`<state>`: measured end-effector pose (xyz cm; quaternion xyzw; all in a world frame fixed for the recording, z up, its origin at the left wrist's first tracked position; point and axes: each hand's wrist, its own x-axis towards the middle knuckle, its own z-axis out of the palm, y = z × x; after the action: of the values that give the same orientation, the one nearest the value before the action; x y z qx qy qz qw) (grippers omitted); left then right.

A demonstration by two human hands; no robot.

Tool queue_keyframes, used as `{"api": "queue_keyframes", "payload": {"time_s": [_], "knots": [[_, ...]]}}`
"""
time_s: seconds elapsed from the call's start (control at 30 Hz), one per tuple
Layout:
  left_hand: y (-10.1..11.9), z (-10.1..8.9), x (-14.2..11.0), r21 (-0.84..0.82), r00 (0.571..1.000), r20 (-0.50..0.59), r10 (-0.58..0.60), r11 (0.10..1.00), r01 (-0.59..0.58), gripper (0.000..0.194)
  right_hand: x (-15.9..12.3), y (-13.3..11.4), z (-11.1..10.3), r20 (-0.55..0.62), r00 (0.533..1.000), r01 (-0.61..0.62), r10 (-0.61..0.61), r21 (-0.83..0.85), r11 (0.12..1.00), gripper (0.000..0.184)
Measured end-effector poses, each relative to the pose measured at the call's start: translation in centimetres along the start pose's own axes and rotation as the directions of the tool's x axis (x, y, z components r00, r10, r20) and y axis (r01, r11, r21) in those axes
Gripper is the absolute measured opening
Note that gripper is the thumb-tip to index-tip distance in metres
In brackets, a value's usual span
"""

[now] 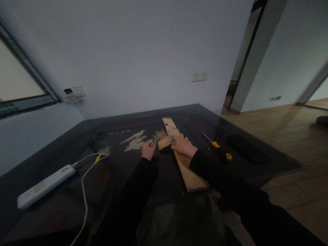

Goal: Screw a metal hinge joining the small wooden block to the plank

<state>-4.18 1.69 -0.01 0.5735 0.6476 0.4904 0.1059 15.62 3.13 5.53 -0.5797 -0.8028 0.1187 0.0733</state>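
Observation:
A long, pale wooden board (194, 173) lies lengthwise on the dark table. Across its left edge is a short wooden block (163, 144), with a small silvery metal piece (170, 139) on its top that looks like a hinge or bracket. My right hand (183, 145) rests over the board, its thumb and fingers closed around the block's right end beside the metal piece. Just left of the block, my left hand (149, 149) is closed with fingertips pinched together; whatever they hold, if anything, is too small to see.
Right of the board lie a yellow-and-black screwdriver (216, 145), a tiny ring-like metal part (208, 149) and a dark flat object (247, 148). A white power strip (46, 186) with its white cable (84, 191) is at the left. Behind the table (143, 114) stands a wall.

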Motion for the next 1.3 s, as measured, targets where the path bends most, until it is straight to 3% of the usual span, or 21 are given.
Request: {"api": "queue_keyframes", "payload": {"time_s": [0.43, 0.97, 1.13, 1.2, 1.3], "knots": [[-0.2, 0.8, -0.3, -0.010, 0.998, 0.041, 0.039, 0.999, -0.039, 0.040, -3.7, -2.5, 1.9, -0.050, 0.998, 0.043, -0.047, -0.075, 0.996, 0.063], [0.0, 1.2, -0.5, 0.078, 0.998, 0.064, 0.020, 0.997, -0.025, 0.031, -4.1, -2.6, 2.0, -0.114, 0.993, 0.014, -0.020, -0.057, 0.998, 0.054], [-1.1, 1.3, -0.1, 0.079, 0.995, 0.090, -0.032, 0.997, 0.025, 0.012, -4.1, -2.4, 2.3, -0.120, 0.993, 0.008, -0.013, -0.046, 0.999, 0.053], [-1.6, 1.3, 0.0, 0.107, 0.992, 0.111, -0.054, 0.993, 0.042, 0.007, -4.1, -2.4, 2.3, -0.116, 0.993, 0.011, -0.017, -0.048, 0.999, 0.053], [-1.9, 1.1, 0.0, 0.252, 0.985, 0.139, -0.104, 0.965, 0.067, 0.016, -4.4, -2.0, 1.9, -0.077, 0.997, 0.028, -0.031, -0.038, 0.999, 0.055]]}}
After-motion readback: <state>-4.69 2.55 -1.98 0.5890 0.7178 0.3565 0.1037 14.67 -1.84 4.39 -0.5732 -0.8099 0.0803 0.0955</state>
